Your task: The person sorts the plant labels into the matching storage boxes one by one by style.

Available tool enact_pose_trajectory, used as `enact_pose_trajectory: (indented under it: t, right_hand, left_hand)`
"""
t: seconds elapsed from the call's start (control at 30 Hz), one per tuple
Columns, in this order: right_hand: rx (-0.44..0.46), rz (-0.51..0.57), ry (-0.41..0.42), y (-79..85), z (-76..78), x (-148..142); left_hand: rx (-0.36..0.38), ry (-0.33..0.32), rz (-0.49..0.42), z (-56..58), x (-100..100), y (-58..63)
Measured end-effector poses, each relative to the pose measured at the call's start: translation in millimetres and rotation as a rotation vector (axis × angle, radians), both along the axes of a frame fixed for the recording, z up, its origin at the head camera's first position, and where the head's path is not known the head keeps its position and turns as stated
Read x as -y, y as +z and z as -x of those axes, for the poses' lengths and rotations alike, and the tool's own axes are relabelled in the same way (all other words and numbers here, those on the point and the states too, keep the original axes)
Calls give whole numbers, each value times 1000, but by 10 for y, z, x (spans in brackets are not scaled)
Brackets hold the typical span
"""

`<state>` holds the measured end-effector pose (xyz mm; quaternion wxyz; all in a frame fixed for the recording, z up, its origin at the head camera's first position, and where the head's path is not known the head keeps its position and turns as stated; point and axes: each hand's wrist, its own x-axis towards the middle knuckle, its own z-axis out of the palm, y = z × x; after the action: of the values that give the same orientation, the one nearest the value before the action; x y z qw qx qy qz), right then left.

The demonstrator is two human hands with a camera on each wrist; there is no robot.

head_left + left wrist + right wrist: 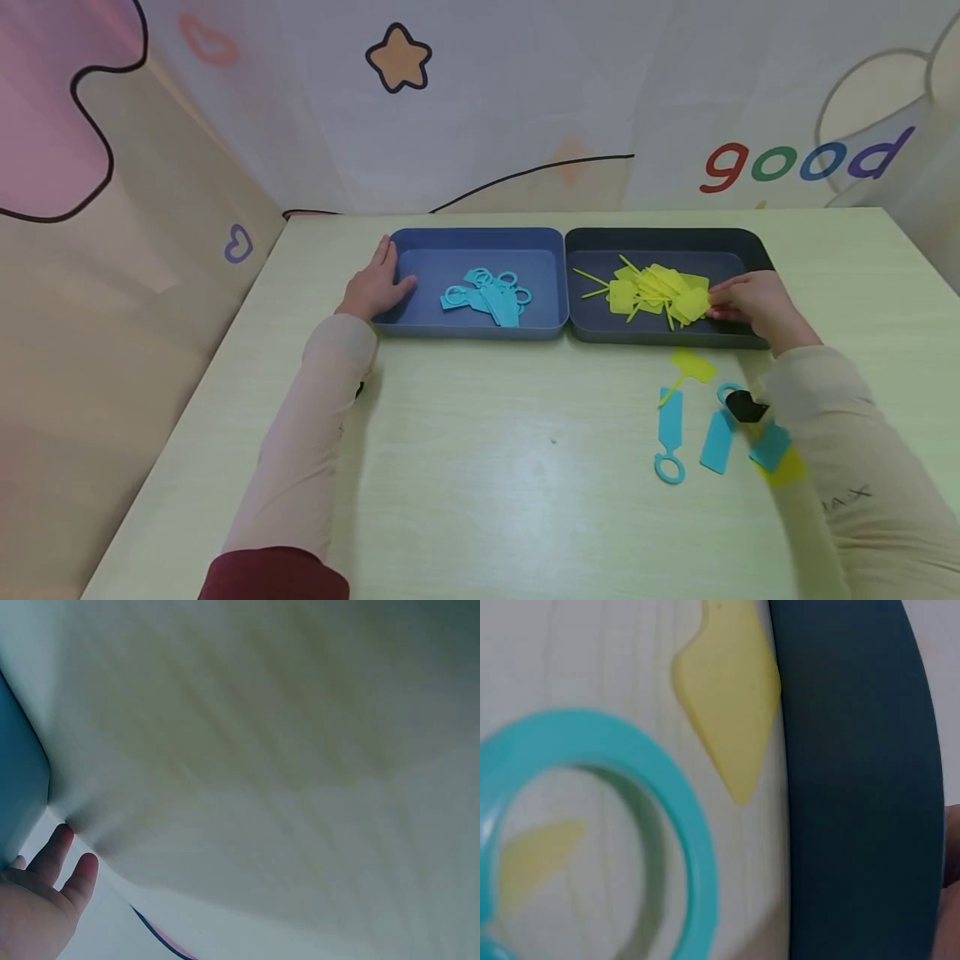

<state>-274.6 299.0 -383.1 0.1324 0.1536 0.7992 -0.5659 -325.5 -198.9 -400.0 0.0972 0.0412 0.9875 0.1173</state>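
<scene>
At the left end of the blue tray [472, 332], my left hand [372, 287] rests with fingers extended along the outer side and the thumb over the rim. The left wrist view shows part of that hand [34, 915] beside the tray wall. My right hand [757, 304] reaches over the right end of the dark grey tray [667, 337], its fingertips pinching the edge of a yellow T-shaped plant label [693, 304] at the pile. Several such labels lie heaped there. Blue ring-ended tags [498, 300] form a pile in the blue tray.
In front of the dark tray lie a yellow label [692, 367], a blue ring tag [671, 429] and more blue tags [717, 442], partly under the right sleeve. The wrist camera [746, 407] hangs over them. A printed cloth [510, 108] stands behind the table.
</scene>
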Motion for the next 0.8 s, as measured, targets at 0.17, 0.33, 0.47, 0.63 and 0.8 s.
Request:
enact_pose_trajectory:
  t: [0.17, 0.33, 0.47, 0.63, 0.8]
  right_hand:
    - [26, -65, -57, -12, 40, 27]
    - [32, -71, -74, -22, 55, 27]
    - [34, -109, -63, -11, 57, 25]
    - [54, -136, -59, 7, 47, 14]
    - [14, -217, -30, 66, -11, 1]
  left_hand:
    - [-8, -4, 8, 7, 0, 0]
    - [-12, -5, 7, 5, -6, 1]
    - [-13, -8, 7, 7, -8, 3]
    - [-12, -10, 14, 5, -8, 1]
    - [-8, -2, 12, 4, -10, 3]
